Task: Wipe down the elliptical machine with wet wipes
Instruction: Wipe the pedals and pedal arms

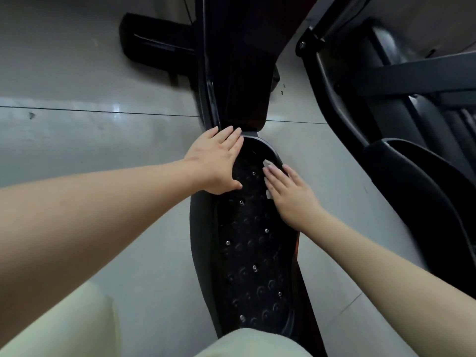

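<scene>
2 hands (216, 161) reach down to the black foot pedal (252, 253) of the elliptical machine (239, 73). On the left, the hand lies flat with straight fingers over the pedal's front left rim, fingertips at the narrow joint where the pedal meets the machine's dark glossy body, thumb resting on the studded tread. It holds nothing. The right hand (291, 194) is also flat, fingers straight and together, pressing a wet wipe (268, 163) onto the front right part of the tread. Only 2 small pale bits of the wipe show: 1 corner past the fingertips, 1 scrap beside the thumb. The pedal runs lengthwise toward the camera, its surface covered in round bumps and small shiny screw heads. A 2nd pedal (417, 181) sits well apart on the right, beneath grey bars. The grey tiled floor (77, 137) lies under everything, and a black base foot (154, 45) juts out at the upper left. Pale trouser legs (64, 325) fill the bottom edge.
</scene>
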